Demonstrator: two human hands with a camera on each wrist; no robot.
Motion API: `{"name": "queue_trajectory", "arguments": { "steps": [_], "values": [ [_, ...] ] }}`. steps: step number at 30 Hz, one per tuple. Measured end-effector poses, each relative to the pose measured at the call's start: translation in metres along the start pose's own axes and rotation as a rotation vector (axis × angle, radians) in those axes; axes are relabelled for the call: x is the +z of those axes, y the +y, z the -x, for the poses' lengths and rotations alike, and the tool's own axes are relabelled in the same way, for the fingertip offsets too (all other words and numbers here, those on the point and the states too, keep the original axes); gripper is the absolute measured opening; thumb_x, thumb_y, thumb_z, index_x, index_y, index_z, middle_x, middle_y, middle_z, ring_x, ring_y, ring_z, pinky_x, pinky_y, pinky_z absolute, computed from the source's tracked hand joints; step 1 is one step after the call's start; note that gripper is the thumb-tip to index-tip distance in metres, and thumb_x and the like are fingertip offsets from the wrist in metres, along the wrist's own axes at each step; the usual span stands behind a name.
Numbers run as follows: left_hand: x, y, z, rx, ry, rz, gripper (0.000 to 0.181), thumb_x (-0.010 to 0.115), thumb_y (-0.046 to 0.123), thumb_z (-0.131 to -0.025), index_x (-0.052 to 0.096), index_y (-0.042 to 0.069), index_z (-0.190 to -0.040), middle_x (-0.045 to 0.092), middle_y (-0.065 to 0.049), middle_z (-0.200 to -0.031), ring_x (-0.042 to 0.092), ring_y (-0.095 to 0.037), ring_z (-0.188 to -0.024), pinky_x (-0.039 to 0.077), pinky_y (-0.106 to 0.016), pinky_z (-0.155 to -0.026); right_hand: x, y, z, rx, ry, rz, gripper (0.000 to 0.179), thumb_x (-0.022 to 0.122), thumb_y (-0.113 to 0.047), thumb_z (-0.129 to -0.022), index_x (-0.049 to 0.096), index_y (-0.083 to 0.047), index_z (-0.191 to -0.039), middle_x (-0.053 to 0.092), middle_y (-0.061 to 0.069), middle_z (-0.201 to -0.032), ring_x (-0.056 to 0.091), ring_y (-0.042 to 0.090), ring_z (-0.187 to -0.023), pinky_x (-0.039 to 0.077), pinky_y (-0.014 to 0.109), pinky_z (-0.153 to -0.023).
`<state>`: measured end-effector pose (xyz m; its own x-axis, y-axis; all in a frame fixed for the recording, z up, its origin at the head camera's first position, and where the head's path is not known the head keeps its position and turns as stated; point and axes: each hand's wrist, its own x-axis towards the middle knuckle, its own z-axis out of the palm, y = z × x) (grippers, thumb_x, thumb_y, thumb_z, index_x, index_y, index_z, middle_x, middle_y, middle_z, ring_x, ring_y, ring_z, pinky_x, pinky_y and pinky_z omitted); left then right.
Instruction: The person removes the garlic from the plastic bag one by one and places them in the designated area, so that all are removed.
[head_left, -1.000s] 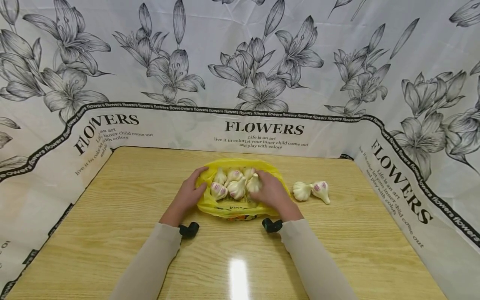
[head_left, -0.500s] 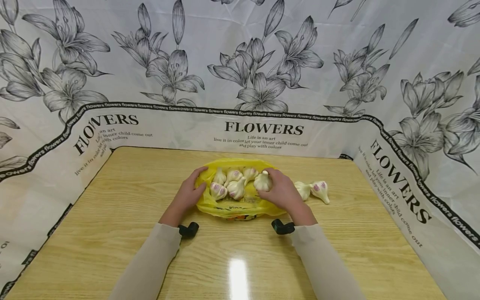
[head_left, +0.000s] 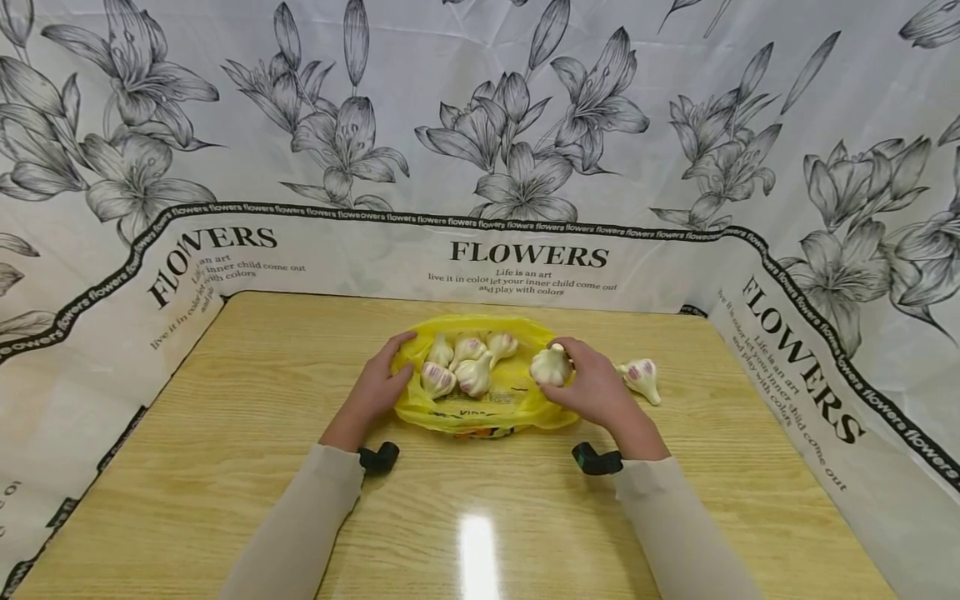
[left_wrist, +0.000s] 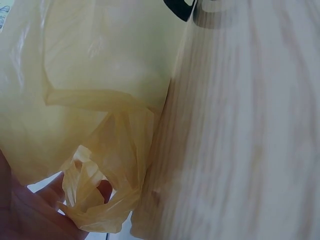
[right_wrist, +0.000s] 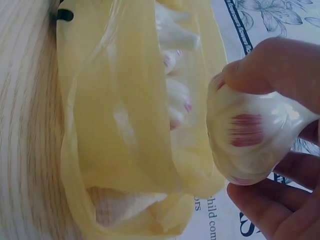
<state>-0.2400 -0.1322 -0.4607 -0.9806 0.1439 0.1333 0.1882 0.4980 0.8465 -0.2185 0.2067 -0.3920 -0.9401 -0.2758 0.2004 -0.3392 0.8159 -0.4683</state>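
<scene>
A yellow plastic bag (head_left: 536,415) lies on the table with its mouth spread wide. Inside its left half sit several white garlic bulbs (head_left: 474,377) with purple streaks. My left hand (head_left: 377,389) holds the bag's left rim, thumb at the inner side; in the left wrist view some fingers are hidden behind the yellow plastic (left_wrist: 105,55). At the bag's right rim, my right hand (head_left: 600,390) grips one garlic bulb (head_left: 550,365) between thumb and fingers. The right wrist view shows this bulb (right_wrist: 250,132) held just beside the bag opening.
Right of the bag, a garlic bulb (head_left: 642,381) lies on the wooden table (head_left: 720,467); the right hand partly covers what is beside it. A white flower-printed cloth (head_left: 360,258) stands around the table's back and sides.
My right hand has lifted a garlic bulb from the group in the bag and carried it right to the bag's rim. The left hand has stayed in place.
</scene>
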Motion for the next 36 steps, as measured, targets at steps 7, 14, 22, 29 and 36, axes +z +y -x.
{"name": "queue_trajectory", "arguments": {
  "steps": [7, 14, 22, 29, 36],
  "values": [
    [0.0, 0.0, 0.0, 0.003, 0.001, 0.003, 0.05, 0.047, 0.022, -0.1, 0.035, 0.03, -0.148, 0.036, -0.008, -0.155, 0.038, -0.031, -0.14, 0.036, -0.051, -0.11, -0.005, 0.008, 0.005, -0.022, -0.016, -0.023, 0.06, 0.075, -0.03, -0.079, 0.053, -0.01, -0.131, 0.06, 0.014, -0.122, 0.059, 0.027, -0.094, 0.052, 0.041, -0.075],
    [0.0, -0.001, -0.001, -0.002, 0.001, 0.001, 0.051, 0.046, 0.022, -0.1, 0.035, 0.03, -0.149, 0.035, -0.009, -0.155, 0.038, -0.031, -0.14, 0.036, -0.051, -0.11, -0.011, 0.018, 0.013, -0.02, -0.03, -0.017, 0.06, 0.076, -0.03, -0.08, 0.052, -0.013, -0.132, 0.059, 0.013, -0.126, 0.06, 0.029, -0.099, 0.053, 0.042, -0.076],
    [0.001, 0.0, -0.001, -0.001, 0.002, -0.01, 0.05, 0.046, 0.023, -0.1, 0.035, 0.031, -0.148, 0.035, -0.007, -0.155, 0.039, -0.03, -0.14, 0.037, -0.051, -0.109, -0.021, 0.043, 0.024, -0.014, -0.029, -0.001, 0.06, 0.077, -0.031, -0.08, 0.053, -0.013, -0.132, 0.058, 0.014, -0.131, 0.062, 0.034, -0.106, 0.049, 0.052, -0.09],
    [0.0, 0.0, -0.001, 0.012, 0.005, -0.02, 0.05, 0.047, 0.022, -0.1, 0.035, 0.029, -0.148, 0.036, -0.008, -0.155, 0.037, -0.031, -0.141, 0.035, -0.051, -0.112, -0.024, 0.057, 0.027, -0.002, -0.032, 0.0, 0.059, 0.079, -0.029, -0.077, 0.055, -0.013, -0.129, 0.06, 0.013, -0.129, 0.063, 0.033, -0.107, 0.039, 0.058, -0.098],
    [0.0, 0.0, -0.001, 0.021, -0.001, -0.027, 0.05, 0.047, 0.022, -0.1, 0.035, 0.028, -0.149, 0.035, -0.009, -0.155, 0.036, -0.032, -0.142, 0.033, -0.052, -0.112, -0.023, 0.067, 0.034, 0.005, -0.037, 0.026, 0.058, 0.08, -0.03, -0.077, 0.056, -0.012, -0.127, 0.059, 0.014, -0.13, 0.06, 0.031, -0.107, 0.049, 0.05, -0.088]
  ]
}}
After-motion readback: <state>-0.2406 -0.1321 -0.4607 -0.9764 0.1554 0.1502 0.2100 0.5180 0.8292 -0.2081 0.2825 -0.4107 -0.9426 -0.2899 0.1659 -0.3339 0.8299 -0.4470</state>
